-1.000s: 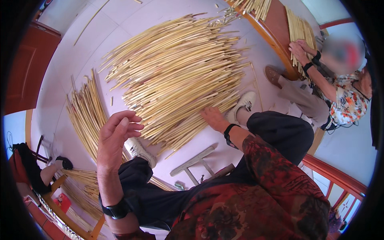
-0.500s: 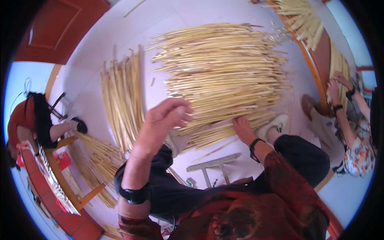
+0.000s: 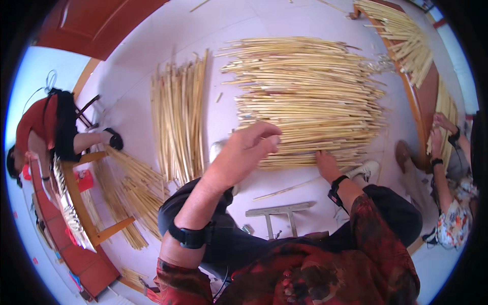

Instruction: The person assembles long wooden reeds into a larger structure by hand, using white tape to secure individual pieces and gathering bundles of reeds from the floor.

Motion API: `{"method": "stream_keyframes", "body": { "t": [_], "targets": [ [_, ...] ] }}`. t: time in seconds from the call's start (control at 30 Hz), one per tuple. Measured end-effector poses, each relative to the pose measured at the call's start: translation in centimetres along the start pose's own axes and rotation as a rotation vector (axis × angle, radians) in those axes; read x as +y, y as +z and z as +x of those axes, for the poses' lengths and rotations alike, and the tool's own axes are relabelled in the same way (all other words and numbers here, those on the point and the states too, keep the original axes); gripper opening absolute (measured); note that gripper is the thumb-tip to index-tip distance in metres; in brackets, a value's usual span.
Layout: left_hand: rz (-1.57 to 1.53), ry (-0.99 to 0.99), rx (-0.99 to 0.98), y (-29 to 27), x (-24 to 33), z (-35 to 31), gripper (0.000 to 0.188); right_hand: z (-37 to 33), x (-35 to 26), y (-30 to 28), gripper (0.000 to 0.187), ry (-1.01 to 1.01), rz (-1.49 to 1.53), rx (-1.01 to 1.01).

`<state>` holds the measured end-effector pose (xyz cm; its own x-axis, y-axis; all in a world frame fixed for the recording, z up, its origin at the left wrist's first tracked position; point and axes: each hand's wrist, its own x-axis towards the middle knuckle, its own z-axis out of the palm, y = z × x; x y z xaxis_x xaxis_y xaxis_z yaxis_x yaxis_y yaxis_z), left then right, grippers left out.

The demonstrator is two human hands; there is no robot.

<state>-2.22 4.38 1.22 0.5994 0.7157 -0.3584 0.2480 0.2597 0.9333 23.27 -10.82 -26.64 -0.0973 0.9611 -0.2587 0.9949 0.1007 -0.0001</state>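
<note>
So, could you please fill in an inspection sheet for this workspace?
Surface: pale tiled floor.
Job's things: broad pile of pale sticks, lying crosswise; narrower stick bundle left of it, lengthwise.
Clutter: short stick piece between them; loose stick beside wooden frame.
Hands: left hand by the pile's near side, fingers curled, contact unclear; right hand at the pile's near edge.
Cables: thin cable by the left wall.
Surroundings: left co-worker, right co-worker; reddish door at upper left.

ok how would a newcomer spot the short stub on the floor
Find the big pile of pale sticks, lying left to right, then the smaller bundle on its left, with its sticks pointing away from the viewer. In the bare gap between them lies the stub, a single piece far shorter than the sticks on either side.
</note>
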Motion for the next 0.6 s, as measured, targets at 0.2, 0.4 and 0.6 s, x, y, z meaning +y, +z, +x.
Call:
{"method": "stream_keyframes", "body": {
  "t": [0.2,0.4,0.6],
  "targets": [
    [-0.008,-0.062,-0.010,-0.8,0.9,-0.7,0.023,-1.5,-0.5,-1.9,0.018,-0.127,0.171,0.079],
    [0.019,-0.088,0.047,-0.8,1.2,-0.6,0.024,-3.0,-2.7,-0.3,0.019,-0.514,0.357,-0.666],
    [0.040,-0.108,0.010,-0.5,0.9,-0.2,0.025,-4.0,-4.0,2.5,0.020,-0.347,0.345,-0.682]
  ]
}}
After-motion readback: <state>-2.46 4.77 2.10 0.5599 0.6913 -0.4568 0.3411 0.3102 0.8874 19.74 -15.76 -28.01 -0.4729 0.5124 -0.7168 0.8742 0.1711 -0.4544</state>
